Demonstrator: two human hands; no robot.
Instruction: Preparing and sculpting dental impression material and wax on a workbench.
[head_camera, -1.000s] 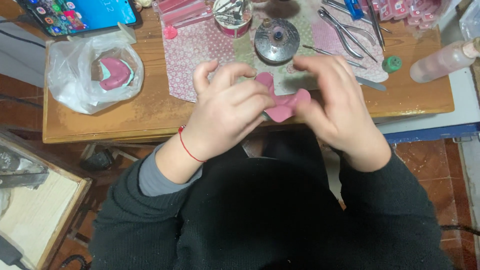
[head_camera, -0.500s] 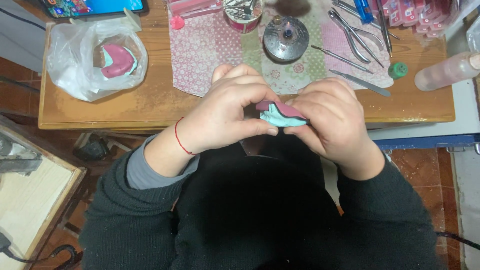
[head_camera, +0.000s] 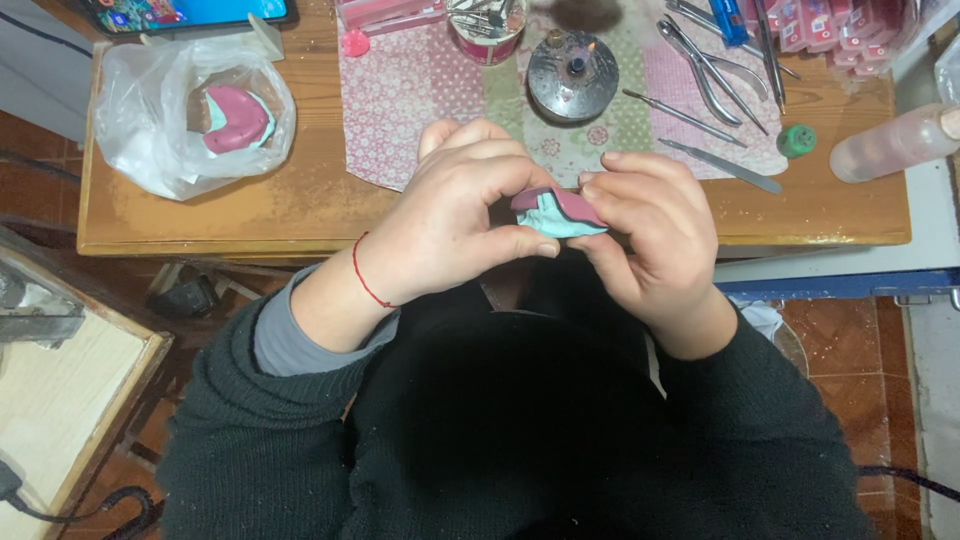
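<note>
Wooden table (head_camera: 300, 215) under a patterned cloth (head_camera: 420, 95), with pliers (head_camera: 700, 65) and a plastic bag (head_camera: 190, 105) on top. Just above its near edge, left hand (head_camera: 455, 215) and right hand (head_camera: 650, 225) pinched together on a pink-and-teal clay piece (head_camera: 555, 212), fingers curled closely around it

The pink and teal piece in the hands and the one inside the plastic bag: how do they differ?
The piece in the hands is held above the table edge, pinched between the left hand and right hand; the piece in the bag lies untouched on the wooden table. The held one is bare; the other sits inside a clear plastic bag. Both are pink and teal.
</note>
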